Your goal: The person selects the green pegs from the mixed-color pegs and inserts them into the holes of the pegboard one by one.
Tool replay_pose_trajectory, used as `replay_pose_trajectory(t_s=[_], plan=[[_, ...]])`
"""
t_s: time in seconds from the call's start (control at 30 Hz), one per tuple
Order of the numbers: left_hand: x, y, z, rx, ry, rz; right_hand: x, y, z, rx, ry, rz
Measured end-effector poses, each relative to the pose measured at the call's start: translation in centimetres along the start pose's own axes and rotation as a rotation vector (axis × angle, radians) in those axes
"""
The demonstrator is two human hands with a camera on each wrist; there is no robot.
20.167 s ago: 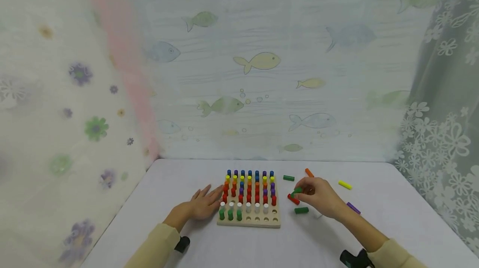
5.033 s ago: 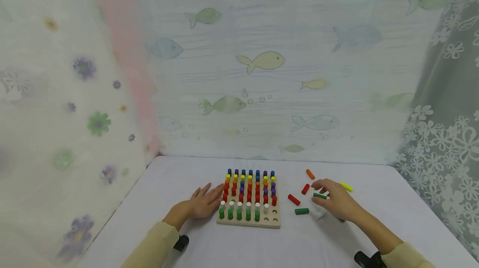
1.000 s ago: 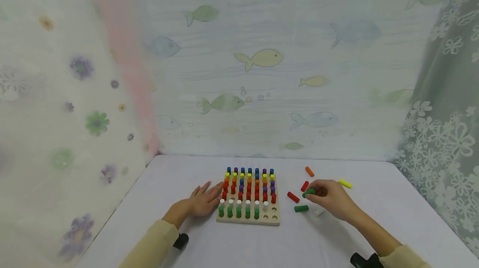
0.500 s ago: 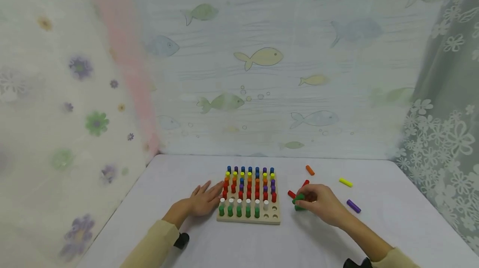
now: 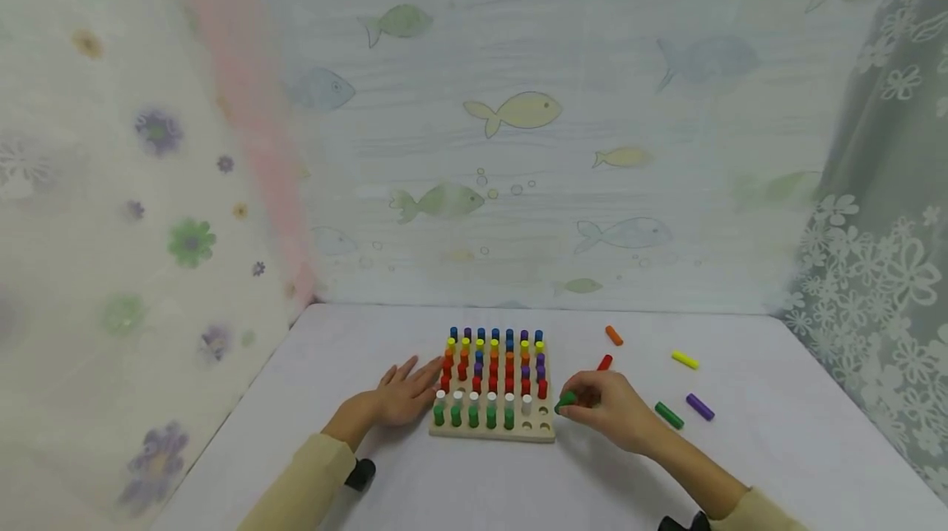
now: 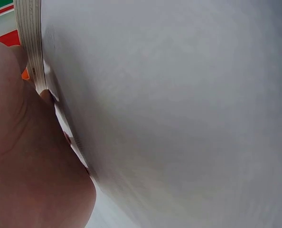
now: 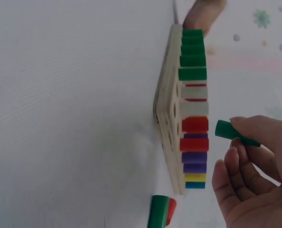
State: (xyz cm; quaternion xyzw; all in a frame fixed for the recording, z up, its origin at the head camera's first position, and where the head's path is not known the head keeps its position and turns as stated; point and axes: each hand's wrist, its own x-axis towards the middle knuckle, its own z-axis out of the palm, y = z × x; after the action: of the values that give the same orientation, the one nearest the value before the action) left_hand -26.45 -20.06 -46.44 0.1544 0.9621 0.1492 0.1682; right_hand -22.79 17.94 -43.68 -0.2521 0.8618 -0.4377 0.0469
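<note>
My right hand [image 5: 611, 412] pinches a green peg [image 5: 565, 401] between thumb and fingers, just off the right side of the wooden pegboard [image 5: 492, 435]. In the right wrist view the peg [image 7: 225, 128] sits tilted, apart from the board [image 7: 164, 104]. My left hand [image 5: 403, 396] lies with fingers extended against the board's left side. In the left wrist view that hand [image 6: 32, 147] touches the board edge [image 6: 29, 42]. Coloured pegs stand in rows, with green pegs [image 5: 474, 416] in front and white pegs [image 5: 492, 400] behind. Open holes [image 5: 527, 426] show at the front right.
Loose pegs lie right of the board: orange [image 5: 614, 336], yellow [image 5: 685, 360], purple [image 5: 699, 407], green [image 5: 670, 415] and red [image 5: 605, 362]. Another green peg [image 7: 158, 211] and a red peg [image 7: 172, 209] lie near the board's side in the right wrist view.
My right hand has moved left with the green peg to the board's side, uncovering a green and a purple peg. Over the longer span, the front green row grew. The left hand stays put.
</note>
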Motion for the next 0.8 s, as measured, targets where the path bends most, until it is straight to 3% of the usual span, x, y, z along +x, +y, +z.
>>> replay_pose_trajectory(t_s=[0.8], plan=[[0.1, 0.1, -0.4, -0.02, -0.021, 0.002, 1.6, 0.0, 3.2, 0.024, -0.071, -0.067]])
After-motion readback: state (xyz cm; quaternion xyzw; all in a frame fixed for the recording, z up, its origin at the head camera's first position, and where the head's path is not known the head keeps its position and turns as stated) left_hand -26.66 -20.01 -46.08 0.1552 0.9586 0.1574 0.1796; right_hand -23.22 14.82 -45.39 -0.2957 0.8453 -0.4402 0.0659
